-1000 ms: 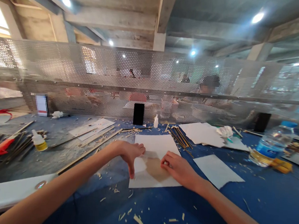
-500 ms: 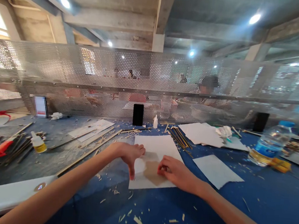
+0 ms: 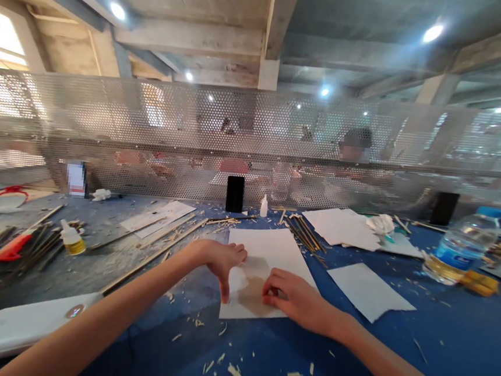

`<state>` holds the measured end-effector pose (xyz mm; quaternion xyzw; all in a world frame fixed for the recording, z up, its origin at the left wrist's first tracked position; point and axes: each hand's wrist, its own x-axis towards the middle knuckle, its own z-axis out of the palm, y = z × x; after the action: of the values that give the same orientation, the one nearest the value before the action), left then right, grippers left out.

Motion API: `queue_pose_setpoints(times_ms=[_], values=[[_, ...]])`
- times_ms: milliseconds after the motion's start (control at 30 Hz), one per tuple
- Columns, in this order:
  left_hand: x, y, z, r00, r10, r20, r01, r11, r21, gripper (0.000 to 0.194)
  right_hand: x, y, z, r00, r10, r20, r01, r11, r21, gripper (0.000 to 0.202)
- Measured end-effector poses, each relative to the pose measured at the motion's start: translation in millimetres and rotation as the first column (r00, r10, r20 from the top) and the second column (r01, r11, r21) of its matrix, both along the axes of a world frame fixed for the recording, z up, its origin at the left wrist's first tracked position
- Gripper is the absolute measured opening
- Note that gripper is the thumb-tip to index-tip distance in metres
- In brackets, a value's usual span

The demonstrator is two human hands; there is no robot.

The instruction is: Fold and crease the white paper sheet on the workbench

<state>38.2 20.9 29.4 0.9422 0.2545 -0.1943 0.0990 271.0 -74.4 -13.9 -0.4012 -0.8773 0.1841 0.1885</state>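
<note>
A white sheet of paper [image 3: 267,245] lies on the blue table in front of me. My left hand [image 3: 225,265] rests at the sheet's left side, thumb spread away from the fingers, holding nothing. On the right part of the same sheet is my right hand [image 3: 283,290], its fingers curled in with the tips close together. Whatever may be between those fingertips is too small to make out. The hands are apart, and their shadow falls on the paper between them.
Thin sticks [image 3: 305,234], a white bottle [image 3: 264,205] and a black phone [image 3: 235,193] are beyond the sheet. Papers [image 3: 343,226] and a water bottle [image 3: 462,244] are at right. A glue bottle [image 3: 72,238], red-handled tool [image 3: 12,248] and white device [image 3: 23,320] are at left.
The whole view has shifted slightly, so things appear a little further right. My right hand has moved slightly down and left over the sheet; my left hand keeps its place.
</note>
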Motion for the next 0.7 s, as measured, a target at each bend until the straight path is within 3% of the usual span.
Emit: queue_pose_setpoints(times_ms=[133,367,533,700], values=[[1.5,-1.6,1.1,1.0,0.009,-0.01,-0.009,1.0,0.016,0.099,5.7,5.3,-0.9,0.993,-0.104,0.055,0.096,0.985,0.14,0.012],[1.9,-4.4,3.9,0.999,-0.007,-0.036,0.008,1.0,0.029,0.099,2.0,3.2,-2.2,1.0,-0.016,0.024,0.015,0.999,0.029,0.008],[-0.2,1.5,-2.9,1.0,0.001,-0.028,0.0,0.999,0.036,0.1,4.8,4.5,0.0,0.992,-0.126,0.02,0.123,0.988,0.092,0.009],[-0.5,2.3,-3.8,1.0,-0.009,-0.015,0.009,1.0,0.025,0.098,-1.8,-1.3,-1.7,0.998,0.048,-0.038,-0.05,0.996,-0.07,0.006]])
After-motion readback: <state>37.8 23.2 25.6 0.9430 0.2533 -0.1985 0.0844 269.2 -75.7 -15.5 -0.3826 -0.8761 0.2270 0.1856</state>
